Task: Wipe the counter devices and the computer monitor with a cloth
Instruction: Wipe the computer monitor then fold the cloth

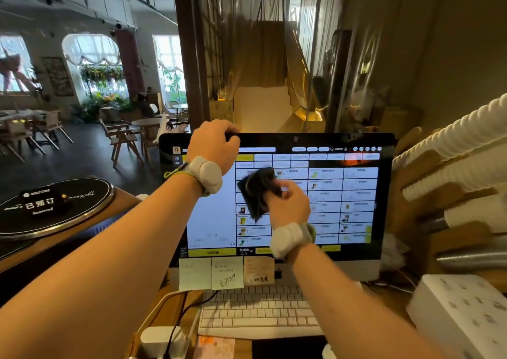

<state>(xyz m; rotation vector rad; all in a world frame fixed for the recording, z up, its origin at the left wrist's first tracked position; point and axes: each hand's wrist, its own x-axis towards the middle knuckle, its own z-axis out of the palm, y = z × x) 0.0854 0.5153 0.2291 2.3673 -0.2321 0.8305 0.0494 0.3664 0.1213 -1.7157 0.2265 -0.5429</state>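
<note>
Fingers [286,187] pinch cloth [256,191] on monitor [343,194]; "Reserved" sign [41,206].

Blurred, unreadable menu text [360,171] on the monitor [326,216], partly behind the cloth [256,191]

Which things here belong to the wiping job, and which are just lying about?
Job: dark cloth in the right hand, monitor gripped by the left hand, keyboard as a counter device.
Lying about: sticky notes, round reserved sign, white box.
</note>
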